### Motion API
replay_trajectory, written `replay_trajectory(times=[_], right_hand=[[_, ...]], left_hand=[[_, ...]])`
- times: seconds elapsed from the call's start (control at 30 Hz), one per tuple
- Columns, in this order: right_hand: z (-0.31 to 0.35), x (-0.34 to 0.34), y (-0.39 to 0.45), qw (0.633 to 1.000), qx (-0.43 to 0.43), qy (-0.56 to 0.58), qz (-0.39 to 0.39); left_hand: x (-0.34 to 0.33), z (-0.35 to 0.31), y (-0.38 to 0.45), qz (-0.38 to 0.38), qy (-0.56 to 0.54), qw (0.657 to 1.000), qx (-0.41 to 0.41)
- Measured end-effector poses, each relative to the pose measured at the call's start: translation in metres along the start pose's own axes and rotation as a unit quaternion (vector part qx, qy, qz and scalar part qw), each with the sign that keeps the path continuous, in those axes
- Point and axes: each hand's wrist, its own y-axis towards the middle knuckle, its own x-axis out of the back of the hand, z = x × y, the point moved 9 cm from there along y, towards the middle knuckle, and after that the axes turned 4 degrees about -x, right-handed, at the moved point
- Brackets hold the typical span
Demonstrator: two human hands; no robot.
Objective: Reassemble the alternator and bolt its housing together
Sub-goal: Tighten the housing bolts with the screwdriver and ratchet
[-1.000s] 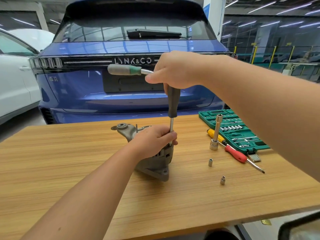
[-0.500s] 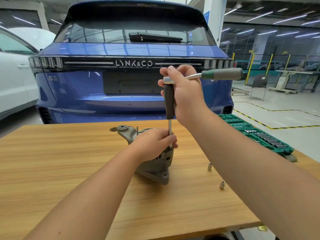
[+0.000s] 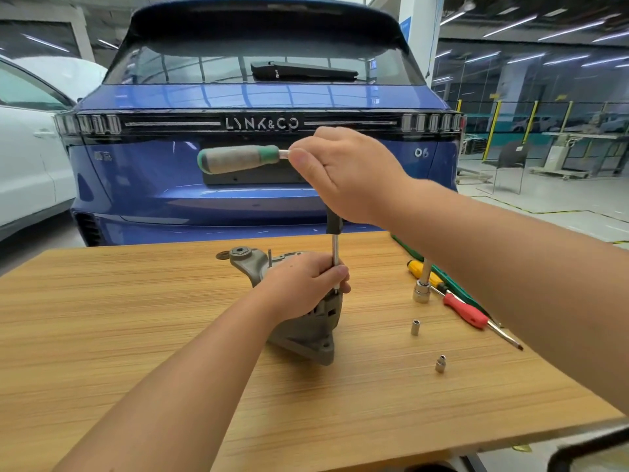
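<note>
Two hands are working over the alternator (image 3: pixel 306 321), which is sitting upright near the middle of the tabletop (image 3: pixel 102 335), a little toward its far edge. The left hand (image 3: pixel 303 284) is wrapping its grip over the top of the housing, fingers curled and clamped around both the casting and the thin steel shaft of the ratchet (image 3: pixel 335 247) where it is meeting the housing. The right hand (image 3: pixel 343 172) is hovering above, its grip closed around the ratchet's head (the head itself is hidden under the fingers), while the green and grey handle (image 3: pixel 238 159) is sticking out level to the left. The extension is standing vertical between the two hands.

Toward the right edge of the tabletop, a larger socket (image 3: pixel 421 294) on an extension bar is standing upright, with two small sockets (image 3: pixel 415 327) (image 3: pixel 440 364) standing apart from it, nearer the front edge. A yellow screwdriver (image 3: pixel 423 272) and a red screwdriver (image 3: pixel 468 311) are lying just beside the larger socket, partly hidden by the right forearm. Beyond the far edge a blue car (image 3: pixel 258 185) is parked with its tail toward the tabletop.
</note>
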Motion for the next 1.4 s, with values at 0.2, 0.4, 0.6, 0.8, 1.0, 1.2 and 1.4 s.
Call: replay_trajectory(times=[0.2, 0.4, 0.6, 0.8, 1.0, 1.2, 1.4], right_hand=[[-0.025, -0.001, 0.034, 0.969, -0.174, -0.074, 0.157], [-0.035, -0.040, -0.009, 0.640, -0.392, 0.641, 0.162], [-0.054, -0.041, -0.029, 0.569, -0.316, 0.741, -0.165], [-0.010, 0.003, -0.019, 0.971, -0.030, 0.141, -0.192], [-0.008, -0.004, -0.015, 0.990, -0.009, 0.102, -0.100], [-0.003, 0.003, -0.002, 0.998, -0.002, 0.005, -0.055], [-0.027, -0.003, 0.026, 0.981, -0.173, 0.006, 0.091]], left_hand=[[-0.002, 0.000, -0.001, 0.006, -0.004, 1.000, -0.002], [-0.002, 0.002, 0.001, 0.006, -0.013, 1.000, 0.002], [-0.001, 0.004, 0.002, 0.004, -0.019, 1.000, 0.009], [0.000, 0.002, 0.001, -0.004, -0.005, 1.000, 0.005], [0.000, 0.000, -0.001, -0.006, 0.002, 1.000, 0.000], [-0.001, 0.000, -0.001, -0.007, -0.001, 1.000, -0.003], [-0.003, 0.004, 0.002, -0.010, 0.002, 1.000, -0.001]])
